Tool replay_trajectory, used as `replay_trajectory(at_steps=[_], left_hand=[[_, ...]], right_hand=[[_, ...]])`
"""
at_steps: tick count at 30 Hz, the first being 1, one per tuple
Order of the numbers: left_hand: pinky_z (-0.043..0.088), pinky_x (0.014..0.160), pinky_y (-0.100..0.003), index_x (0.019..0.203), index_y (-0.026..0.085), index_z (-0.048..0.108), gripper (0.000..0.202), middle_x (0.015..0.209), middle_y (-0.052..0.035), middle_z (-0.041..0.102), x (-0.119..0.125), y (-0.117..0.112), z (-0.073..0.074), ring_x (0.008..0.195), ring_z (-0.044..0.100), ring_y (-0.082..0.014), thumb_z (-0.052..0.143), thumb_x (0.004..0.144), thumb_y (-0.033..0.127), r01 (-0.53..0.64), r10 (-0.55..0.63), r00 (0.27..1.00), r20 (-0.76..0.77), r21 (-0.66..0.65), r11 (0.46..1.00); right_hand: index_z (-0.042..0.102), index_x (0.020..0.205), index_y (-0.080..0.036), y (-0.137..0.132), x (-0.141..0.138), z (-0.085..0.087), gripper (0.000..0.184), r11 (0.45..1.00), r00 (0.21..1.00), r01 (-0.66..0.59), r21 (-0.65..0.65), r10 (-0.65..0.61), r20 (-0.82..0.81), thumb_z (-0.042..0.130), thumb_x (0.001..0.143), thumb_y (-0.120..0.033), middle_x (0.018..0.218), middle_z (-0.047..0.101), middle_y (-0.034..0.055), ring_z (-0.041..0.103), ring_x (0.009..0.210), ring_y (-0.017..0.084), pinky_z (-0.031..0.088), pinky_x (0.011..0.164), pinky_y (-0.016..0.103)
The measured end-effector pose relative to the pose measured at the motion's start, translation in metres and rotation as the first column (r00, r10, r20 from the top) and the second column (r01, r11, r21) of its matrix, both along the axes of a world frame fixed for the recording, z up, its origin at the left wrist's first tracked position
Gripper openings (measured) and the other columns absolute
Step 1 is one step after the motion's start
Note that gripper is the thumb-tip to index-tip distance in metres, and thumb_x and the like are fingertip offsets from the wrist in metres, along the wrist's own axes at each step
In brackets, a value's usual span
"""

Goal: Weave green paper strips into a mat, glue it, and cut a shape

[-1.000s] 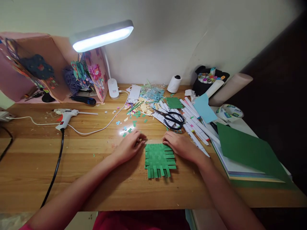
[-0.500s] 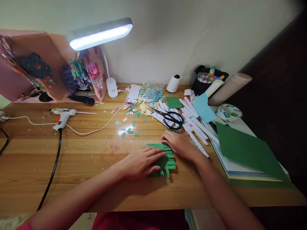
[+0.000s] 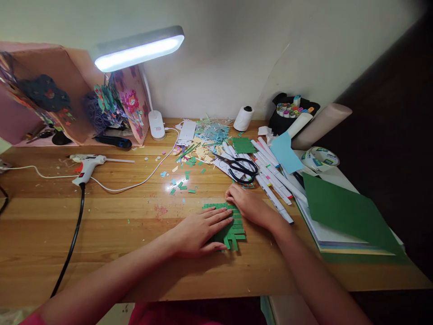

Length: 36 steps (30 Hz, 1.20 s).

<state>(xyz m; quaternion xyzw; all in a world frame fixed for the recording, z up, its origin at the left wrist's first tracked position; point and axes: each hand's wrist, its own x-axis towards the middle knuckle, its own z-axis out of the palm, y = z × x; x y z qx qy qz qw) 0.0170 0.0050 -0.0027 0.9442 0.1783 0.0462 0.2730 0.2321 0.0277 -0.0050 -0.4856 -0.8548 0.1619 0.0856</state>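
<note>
A small mat woven from green paper strips lies on the wooden desk in front of me. My left hand lies flat on its left half, fingers stretched out and pressing it down. My right hand rests on the mat's upper right corner with its fingers curled down onto the strips. Much of the mat is hidden under both hands.
Black scissors, white markers and paper scraps lie beyond the mat. Green sheets on a paper stack and a tape roll sit right. A glue gun with cords, a lamp and pink craft boxes are left.
My left hand moved from the mat's top left edge down onto the mat and now lies flat on it. My right hand stayed at the upper right corner.
</note>
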Motion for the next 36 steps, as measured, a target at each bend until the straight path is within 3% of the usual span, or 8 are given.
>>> replay_trajectory(at_steps=[10, 17, 22, 36], left_hand=[[0.020, 0.113, -0.039, 0.142, 0.013, 0.029, 0.063, 0.149, -0.0109, 0.024, 0.001, 0.000, -0.003, 0.137, 0.024, -0.0243, 0.037, 0.091, 0.050, -0.015, 0.014, 1.000, 0.020, 0.014, 1.000], [0.020, 0.113, -0.039, 0.142, 0.012, 0.029, 0.063, 0.149, -0.0110, 0.025, 0.000, -0.001, -0.004, 0.137, 0.023, -0.0231, 0.036, 0.091, 0.050, -0.021, 0.020, 1.000, 0.009, 0.040, 0.999], [0.018, 0.114, -0.039, 0.141, 0.012, 0.029, 0.063, 0.148, -0.0108, 0.026, 0.001, -0.001, -0.005, 0.137, 0.024, -0.0230, 0.036, 0.092, 0.050, -0.018, 0.018, 1.000, 0.017, 0.036, 0.999], [0.020, 0.113, -0.040, 0.141, 0.013, 0.030, 0.062, 0.148, -0.0113, 0.027, 0.000, 0.000, -0.005, 0.137, 0.025, -0.0244, 0.040, 0.091, 0.047, -0.019, 0.020, 0.998, 0.062, -0.004, 1.000]], right_hand=[[0.051, 0.086, -0.018, 0.000, 0.002, -0.001, 0.013, 0.999, 0.990, 0.034, -0.042, -0.040, -0.132, 0.040, 0.093, -0.017, 0.088, 0.058, 0.0059, 0.056, 0.080, 0.017, 0.043, 0.073, 0.029], [0.056, 0.086, -0.019, 0.000, 0.009, 0.006, 0.002, 0.971, 0.936, -0.025, -0.236, -0.060, -0.347, 0.054, 0.086, -0.020, 0.086, 0.057, 0.0023, 0.055, 0.075, 0.015, 0.044, 0.068, 0.026], [0.056, 0.079, -0.019, 0.001, 0.008, 0.004, 0.010, 0.981, 0.936, -0.015, -0.192, -0.054, -0.348, 0.051, 0.085, -0.012, 0.081, 0.057, 0.0014, 0.054, 0.074, 0.015, 0.042, 0.068, 0.027], [0.050, 0.083, -0.019, 0.003, -0.003, -0.016, 0.010, 0.995, 0.967, 0.096, -0.021, -0.098, -0.236, 0.043, 0.090, -0.016, 0.087, 0.056, 0.0061, 0.053, 0.079, 0.019, 0.042, 0.072, 0.032]])
